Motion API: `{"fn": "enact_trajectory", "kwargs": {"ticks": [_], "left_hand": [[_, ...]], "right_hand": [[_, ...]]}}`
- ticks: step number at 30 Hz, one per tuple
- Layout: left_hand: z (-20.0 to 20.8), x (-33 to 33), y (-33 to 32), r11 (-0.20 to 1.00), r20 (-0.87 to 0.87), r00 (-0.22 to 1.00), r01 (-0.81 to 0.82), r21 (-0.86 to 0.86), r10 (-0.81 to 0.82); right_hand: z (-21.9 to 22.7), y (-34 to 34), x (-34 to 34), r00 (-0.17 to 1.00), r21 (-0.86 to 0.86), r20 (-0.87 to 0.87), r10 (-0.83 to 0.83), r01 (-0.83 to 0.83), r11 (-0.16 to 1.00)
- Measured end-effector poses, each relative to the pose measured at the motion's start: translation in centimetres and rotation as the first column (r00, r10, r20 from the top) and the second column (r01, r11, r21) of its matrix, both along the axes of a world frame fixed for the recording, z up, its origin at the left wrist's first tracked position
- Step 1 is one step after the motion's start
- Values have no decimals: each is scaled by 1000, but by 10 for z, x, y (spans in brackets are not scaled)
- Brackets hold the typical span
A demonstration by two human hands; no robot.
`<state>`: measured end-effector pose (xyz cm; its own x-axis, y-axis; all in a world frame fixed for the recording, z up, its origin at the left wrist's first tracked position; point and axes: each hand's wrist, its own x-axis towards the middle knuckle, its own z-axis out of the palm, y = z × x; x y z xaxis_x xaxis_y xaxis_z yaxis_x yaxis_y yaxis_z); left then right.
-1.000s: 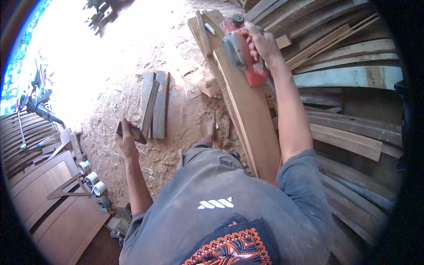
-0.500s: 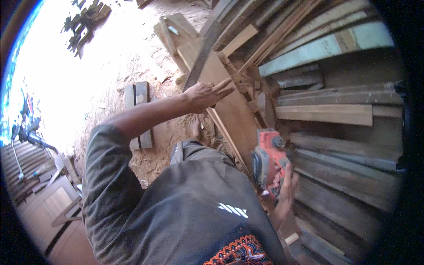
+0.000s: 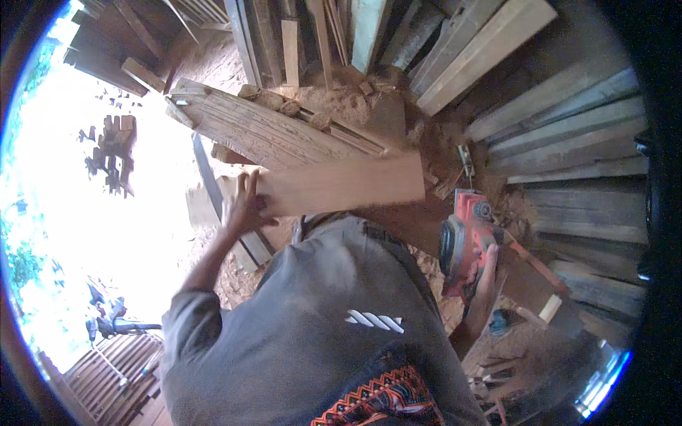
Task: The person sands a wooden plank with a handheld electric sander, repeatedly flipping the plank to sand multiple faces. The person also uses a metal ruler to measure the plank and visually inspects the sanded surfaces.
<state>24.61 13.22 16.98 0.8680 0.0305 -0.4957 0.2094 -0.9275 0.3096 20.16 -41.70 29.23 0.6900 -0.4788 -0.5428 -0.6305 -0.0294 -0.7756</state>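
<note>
Head view, white logo (image 3: 374, 321) on shirt (image 3: 298, 319), right fingers (image 3: 489, 264) around red tool (image 3: 465, 234)

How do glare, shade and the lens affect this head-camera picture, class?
Head view: glare bleaches the ground at left nearly white; head view: planks at right sit in dimmer light, and the fisheye's curved black border rounds off the corners.

no words can be read, but the grey shirt (image 3: 298, 319) bears a white emblem (image 3: 374, 321) (slanted bars).
</note>
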Motion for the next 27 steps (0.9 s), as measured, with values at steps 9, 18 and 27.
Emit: {"fn": "enact_trajectory", "kwargs": {"ticks": [9, 18, 27], "left_hand": [[47, 2, -157, 847, 96, 842, -529, -45, 531], [22, -43, -99, 851, 284, 803, -473, -229, 523], [17, -166, -67, 582, -390, 699, -716, -387, 600]], "right_hand": [[-56, -77, 12, 815, -353, 185, 550, -467, 811], [-50, -110, 6, 676, -42, 5, 737, -737, 675], [-45, -131, -5, 654, -10, -75, 752, -755, 656]]}}
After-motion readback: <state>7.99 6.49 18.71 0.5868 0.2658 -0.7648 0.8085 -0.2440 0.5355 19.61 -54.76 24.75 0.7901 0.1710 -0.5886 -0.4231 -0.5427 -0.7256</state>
